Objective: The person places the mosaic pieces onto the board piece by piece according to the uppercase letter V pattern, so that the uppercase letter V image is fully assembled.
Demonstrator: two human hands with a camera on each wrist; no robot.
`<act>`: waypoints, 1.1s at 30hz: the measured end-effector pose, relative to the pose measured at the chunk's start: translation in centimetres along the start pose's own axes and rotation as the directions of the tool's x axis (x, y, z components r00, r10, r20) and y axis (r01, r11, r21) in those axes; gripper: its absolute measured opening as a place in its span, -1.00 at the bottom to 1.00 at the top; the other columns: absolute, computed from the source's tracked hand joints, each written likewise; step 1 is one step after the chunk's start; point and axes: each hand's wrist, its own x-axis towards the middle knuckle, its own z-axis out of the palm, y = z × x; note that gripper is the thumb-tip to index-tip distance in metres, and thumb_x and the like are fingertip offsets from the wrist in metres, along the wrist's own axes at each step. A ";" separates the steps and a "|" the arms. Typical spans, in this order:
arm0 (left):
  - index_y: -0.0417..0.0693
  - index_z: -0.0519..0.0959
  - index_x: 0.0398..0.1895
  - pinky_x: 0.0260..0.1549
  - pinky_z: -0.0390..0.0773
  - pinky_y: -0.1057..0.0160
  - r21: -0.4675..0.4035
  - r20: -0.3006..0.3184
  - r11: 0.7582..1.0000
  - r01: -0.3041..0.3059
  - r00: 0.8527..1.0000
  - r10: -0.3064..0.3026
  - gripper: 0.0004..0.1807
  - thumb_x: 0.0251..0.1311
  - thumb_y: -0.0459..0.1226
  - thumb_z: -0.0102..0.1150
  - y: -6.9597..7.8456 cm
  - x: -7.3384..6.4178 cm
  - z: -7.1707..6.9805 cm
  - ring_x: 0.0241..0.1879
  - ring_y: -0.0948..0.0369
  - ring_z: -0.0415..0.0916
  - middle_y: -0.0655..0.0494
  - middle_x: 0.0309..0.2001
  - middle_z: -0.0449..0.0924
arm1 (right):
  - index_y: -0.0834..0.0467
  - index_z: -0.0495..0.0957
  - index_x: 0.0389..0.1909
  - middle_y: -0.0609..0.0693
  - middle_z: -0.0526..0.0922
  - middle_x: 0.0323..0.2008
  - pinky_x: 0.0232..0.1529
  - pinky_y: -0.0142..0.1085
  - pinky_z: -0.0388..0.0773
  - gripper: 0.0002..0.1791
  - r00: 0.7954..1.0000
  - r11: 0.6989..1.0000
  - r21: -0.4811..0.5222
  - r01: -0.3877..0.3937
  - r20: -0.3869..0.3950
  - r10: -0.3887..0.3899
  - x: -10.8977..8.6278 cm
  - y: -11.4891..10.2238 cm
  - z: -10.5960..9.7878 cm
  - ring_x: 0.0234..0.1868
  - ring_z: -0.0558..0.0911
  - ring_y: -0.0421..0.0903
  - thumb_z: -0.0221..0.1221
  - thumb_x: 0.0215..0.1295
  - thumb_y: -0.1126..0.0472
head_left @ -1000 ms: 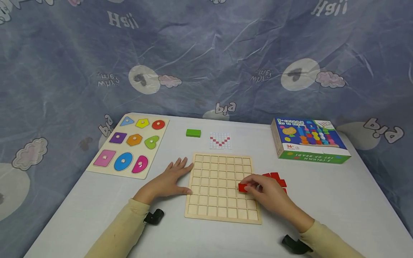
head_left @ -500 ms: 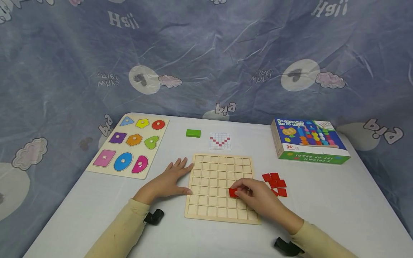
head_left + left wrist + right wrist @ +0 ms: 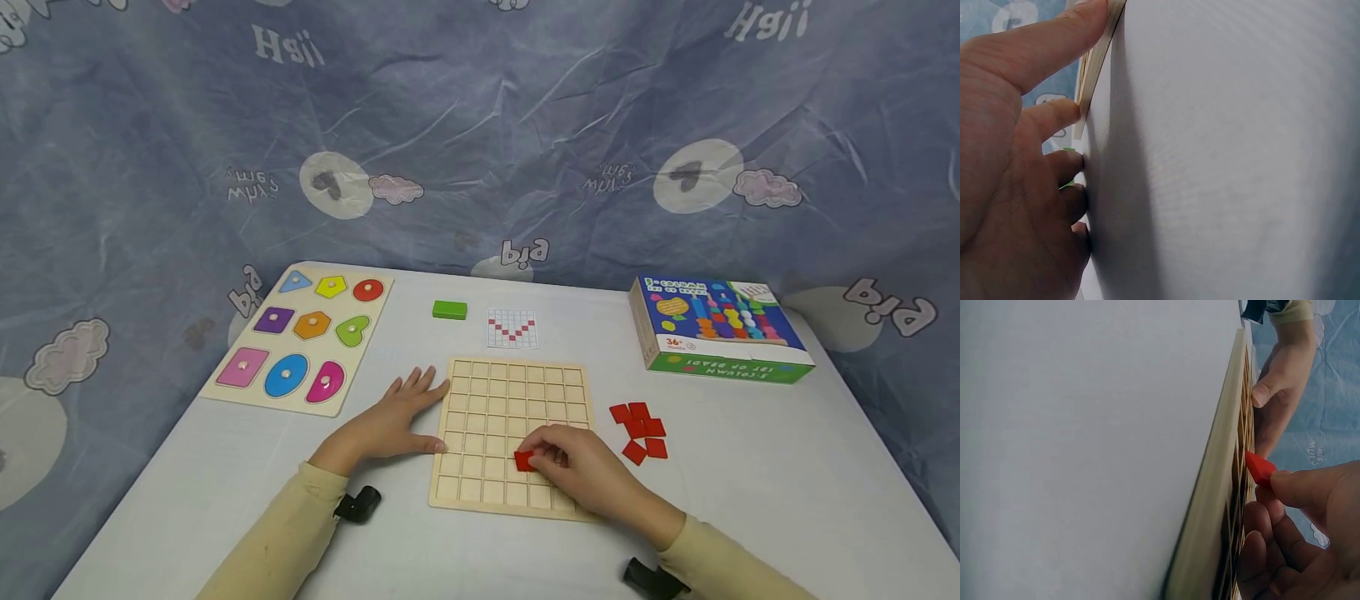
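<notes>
Between thumb and fingers my right hand (image 3: 581, 467) pinches a red square tile (image 3: 523, 461) over the lower middle of the wooden grid board (image 3: 486, 400). In the right wrist view the same red tile (image 3: 1260, 469) is tilted, its lower corner at the board's grid. My left hand (image 3: 386, 427) lies spread on the table at the board's left side, thumb and index fingertip touching its edge. The left wrist view shows that thumb (image 3: 1066, 37) against the board's rim (image 3: 1094, 75). Several loose red tiles (image 3: 636, 428) lie right of the board.
Behind the board are a small card with a red V pattern (image 3: 512, 328) and a green block (image 3: 449, 310). A shape puzzle board (image 3: 300, 342) lies at the left. A boxed toy (image 3: 720, 329) stands at the back right, before a blue printed cloth (image 3: 480, 167).
My right hand has carried the red tile left and toward the near side over the board, uncovering the loose tiles at the right. My left hand has stayed put.
</notes>
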 end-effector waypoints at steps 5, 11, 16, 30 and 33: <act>0.00 0.15 0.61 0.54 -0.28 -0.15 -0.001 0.002 1.000 -0.002 1.000 0.002 0.09 0.07 0.13 0.47 -0.1 0.0 0.0 0.61 -0.11 -0.34 -0.13 0.63 -0.14 | -0.12 0.69 -0.15 -0.33 0.59 -0.36 -0.32 -0.42 0.55 -0.79 1.000 1.000 0.011 0.009 0.017 -0.009 0.0 -0.3 0.4 -0.36 0.51 -0.30 0.31 0.34 0.28; 0.00 0.15 0.61 0.54 -0.27 -0.15 -0.003 0.002 1.000 -0.001 1.000 0.001 0.09 0.08 0.13 0.47 -0.1 0.0 0.0 0.61 -0.11 -0.34 -0.13 0.63 -0.14 | -0.09 0.69 -0.17 -0.32 0.58 -0.40 -0.34 -0.42 0.57 -0.83 0.999 1.000 0.026 0.008 0.037 -0.009 0.2 -0.5 0.7 -0.37 0.54 -0.30 0.34 0.32 0.26; 0.01 0.15 0.61 0.54 -0.26 -0.16 -0.009 -0.001 1.000 0.000 1.000 0.000 0.09 0.06 0.13 0.48 0.0 0.0 0.0 0.61 -0.11 -0.34 -0.13 0.63 -0.13 | -0.10 0.69 -0.18 -0.34 0.57 -0.40 -0.32 -0.42 0.58 -0.84 0.999 1.000 0.014 0.006 0.048 -0.007 0.2 -0.5 0.9 -0.36 0.54 -0.32 0.36 0.31 0.24; 0.03 0.15 0.61 0.54 -0.27 -0.15 -0.002 0.001 1.000 0.006 1.000 -0.006 0.10 0.06 0.13 0.48 -0.2 0.1 0.0 0.62 -0.09 -0.34 -0.11 0.63 -0.13 | -0.10 0.66 -0.18 -0.27 0.57 -0.27 -0.30 -0.43 0.51 -0.76 0.999 1.000 -0.010 -0.001 0.050 0.001 0.2 -0.6 0.9 -0.30 0.53 -0.21 0.43 0.22 0.26; 0.02 0.15 0.61 0.54 -0.27 -0.15 -0.005 0.002 1.000 0.007 1.000 -0.007 0.10 0.06 0.13 0.48 -0.1 0.0 0.0 0.61 -0.10 -0.34 -0.12 0.63 -0.13 | -0.09 0.66 -0.17 -0.26 0.56 -0.26 -0.29 -0.43 0.50 -0.76 0.999 1.000 -0.021 0.000 0.053 0.001 0.2 -0.6 1.0 -0.29 0.52 -0.21 0.43 0.21 0.25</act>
